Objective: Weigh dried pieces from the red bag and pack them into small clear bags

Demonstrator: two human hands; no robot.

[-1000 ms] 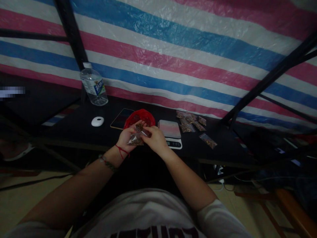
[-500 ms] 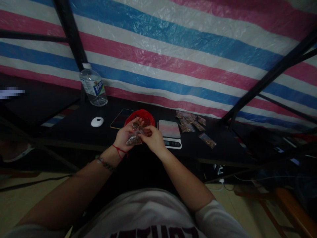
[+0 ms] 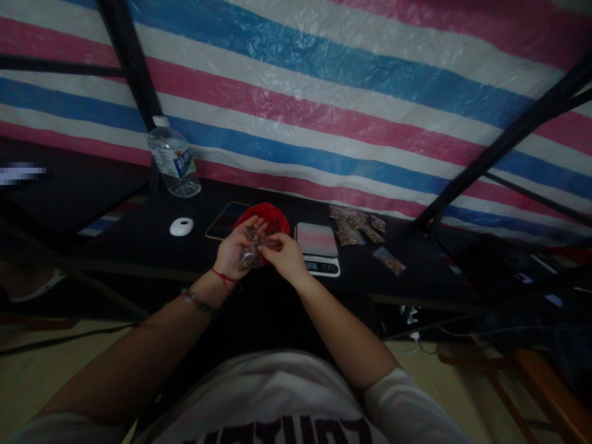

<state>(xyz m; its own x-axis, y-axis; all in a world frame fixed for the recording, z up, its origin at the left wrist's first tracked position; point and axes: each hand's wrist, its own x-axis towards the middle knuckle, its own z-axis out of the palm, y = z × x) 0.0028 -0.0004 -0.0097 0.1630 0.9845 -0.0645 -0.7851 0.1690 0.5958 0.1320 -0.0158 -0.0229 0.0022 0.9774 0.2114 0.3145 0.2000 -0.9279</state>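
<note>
Both of my hands are sitting a touch farther in over the dark table (image 3: 139,243) than a second ago, the small clear bag (image 3: 250,256) riding along with them. My left hand (image 3: 237,250) is cradling the bag from beneath, fingers curled on it, while my right hand (image 3: 285,258) is pinching its upper edge, fingertips pressed together on the plastic. Just beyond them a red bowl (image 3: 268,214) is lying, a digital scale (image 3: 318,248) at its right, filled bags (image 3: 356,225) farther right.
</note>
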